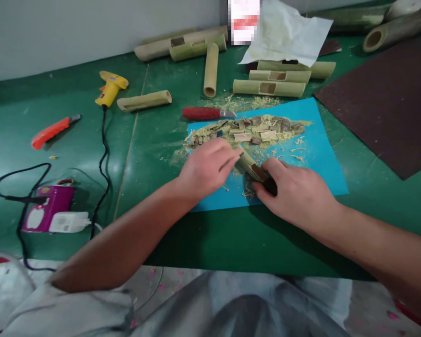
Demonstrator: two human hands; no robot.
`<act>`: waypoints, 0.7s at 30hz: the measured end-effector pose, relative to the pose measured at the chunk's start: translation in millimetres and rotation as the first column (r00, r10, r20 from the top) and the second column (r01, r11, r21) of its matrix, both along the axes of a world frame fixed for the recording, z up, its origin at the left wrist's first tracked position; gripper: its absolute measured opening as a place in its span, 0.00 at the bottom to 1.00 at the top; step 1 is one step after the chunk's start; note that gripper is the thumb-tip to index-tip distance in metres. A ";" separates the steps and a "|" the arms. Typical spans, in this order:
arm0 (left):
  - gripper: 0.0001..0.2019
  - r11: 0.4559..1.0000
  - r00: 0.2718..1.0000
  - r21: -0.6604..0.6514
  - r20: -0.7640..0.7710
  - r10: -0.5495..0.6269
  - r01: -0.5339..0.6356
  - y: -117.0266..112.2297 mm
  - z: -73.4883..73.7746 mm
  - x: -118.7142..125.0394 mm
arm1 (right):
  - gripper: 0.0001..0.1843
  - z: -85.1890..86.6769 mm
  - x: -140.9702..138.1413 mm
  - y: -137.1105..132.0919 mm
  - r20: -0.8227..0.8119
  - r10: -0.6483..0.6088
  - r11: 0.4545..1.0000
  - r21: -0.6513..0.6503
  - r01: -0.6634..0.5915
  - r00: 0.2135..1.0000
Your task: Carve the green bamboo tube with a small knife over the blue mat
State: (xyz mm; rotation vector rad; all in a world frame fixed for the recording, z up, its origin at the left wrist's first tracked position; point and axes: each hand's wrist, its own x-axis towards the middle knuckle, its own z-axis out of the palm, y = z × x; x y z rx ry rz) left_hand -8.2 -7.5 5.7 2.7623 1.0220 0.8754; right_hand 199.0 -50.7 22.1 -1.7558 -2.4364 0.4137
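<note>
My right hand point(291, 185) is closed round the near end of a short bamboo tube point(248, 163), with its thumb and fingers on either side. A dark opening is cut into the tube's side, and the tube slants away from me over a blue sheet point(323, 159). At the tube's far end my left hand point(210, 166) is closed, fingertips pinched together. A small dark edge shows between its fingers, too little to name. Just beyond the hands lies a heap of bamboo chips and shavings point(245, 131). A red-handled carving knife point(203, 112) rests at the blue sheet's far edge.
Cut bamboo tubes point(268, 88) lie along the back of the green table point(175, 243), some under white paper point(284, 32). To the left are a yellow glue gun point(109, 91), an orange utility knife point(52, 132) and a purple power strip point(52, 206). A dark brown sheet point(389, 103) covers the right.
</note>
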 end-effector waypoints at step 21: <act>0.14 0.997 1.000 -0.074 0.005 0.006 -0.005 2.6 -3.7 -1.4 | 0.11 4.8 -4.0 -0.8 0.048 -0.030 0.999 -0.023 0.031 0.998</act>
